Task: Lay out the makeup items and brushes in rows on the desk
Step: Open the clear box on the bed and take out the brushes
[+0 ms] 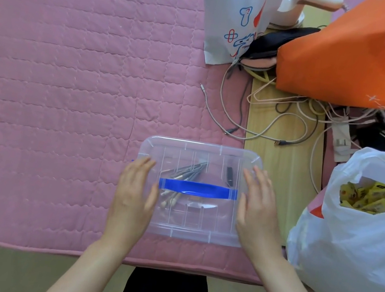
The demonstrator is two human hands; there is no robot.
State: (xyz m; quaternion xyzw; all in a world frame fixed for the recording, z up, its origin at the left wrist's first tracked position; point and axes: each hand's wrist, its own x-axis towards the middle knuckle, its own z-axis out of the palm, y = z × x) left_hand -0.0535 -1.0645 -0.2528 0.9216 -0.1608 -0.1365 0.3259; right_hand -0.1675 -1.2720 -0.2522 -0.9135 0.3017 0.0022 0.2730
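A clear plastic box [199, 229] with its lid on and a blue handle [196, 188] sits on the pink quilted cover near the front edge. Through the lid I see several makeup brushes [182, 173] lying at the left and a small dark tube [230, 174] at the right. My left hand [135, 192] lies flat with straight fingers on the box's left end. My right hand [258, 208] lies the same way on the right end.
The pink quilted cover [71, 77] spreads wide to the left and behind. At the right are tangled cables [265, 121], an orange bag [349, 59], a white printed bag [230, 19] and a white plastic bag [356, 245] of yellow packets.
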